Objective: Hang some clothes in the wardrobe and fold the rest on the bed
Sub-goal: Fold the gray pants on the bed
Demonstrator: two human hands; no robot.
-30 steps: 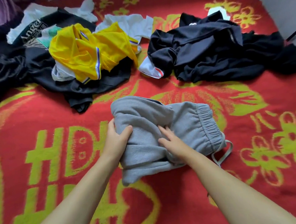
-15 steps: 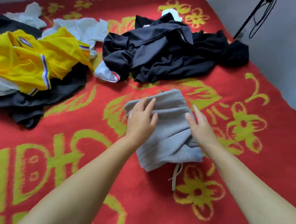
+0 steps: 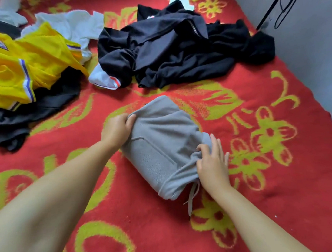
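Note:
A grey garment (image 3: 160, 144), folded into a compact bundle with a drawstring trailing from its near end, lies on the red and yellow bed cover (image 3: 128, 217). My left hand (image 3: 116, 129) grips the bundle's far left corner, thumb on top. My right hand (image 3: 213, 162) pinches the gathered fabric at the bundle's near right edge, the other fingers stretched out beside it.
A black jacket heap (image 3: 175, 52) lies beyond the bundle. A yellow jersey (image 3: 19, 67) sits at the left on dark clothes (image 3: 23, 116), with white garments (image 3: 70, 28) behind. A grey wall (image 3: 313, 56) runs along the bed's right edge, with a black stand and cables (image 3: 282, 1).
The grey garment went from a wide spread to a narrower folded bundle. Both hands shifted from resting flat on it to gripping its left corner and right edge. My view swung right.

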